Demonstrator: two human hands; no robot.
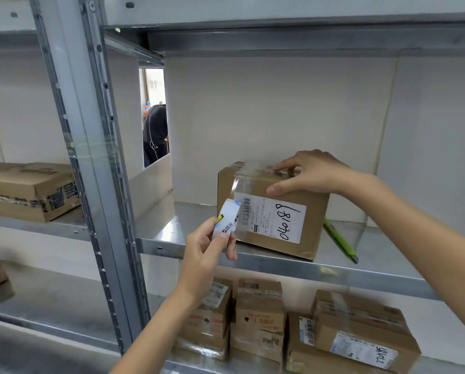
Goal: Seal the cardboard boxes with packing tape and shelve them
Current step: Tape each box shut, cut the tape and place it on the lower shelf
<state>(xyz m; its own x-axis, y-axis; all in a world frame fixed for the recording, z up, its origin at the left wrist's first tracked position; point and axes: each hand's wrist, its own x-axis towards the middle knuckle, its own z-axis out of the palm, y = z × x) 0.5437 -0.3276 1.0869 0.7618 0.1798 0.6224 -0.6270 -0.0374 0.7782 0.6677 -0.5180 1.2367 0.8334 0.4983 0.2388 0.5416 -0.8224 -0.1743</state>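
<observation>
A taped cardboard box [277, 236] with a white label reading 040187 stands on the metal shelf [188, 249] in front of me. My right hand [309, 174] grips its upper right corner, fingers over the taped top and thumb on the front face. My left hand [209, 255] is just left of the box, in front of the shelf edge, and pinches a small white and blue tape roll [227, 220] close to the box's front left corner. A strip of clear tape runs down the box's front.
A green pen [339, 240] lies on the shelf right of the box. Several taped boxes [360, 336] fill the shelf below. Another box [29, 190] sits on the left bay's shelf. A steel upright [101, 168] divides the bays. A person in dark clothes [155, 133] is seen through a gap behind.
</observation>
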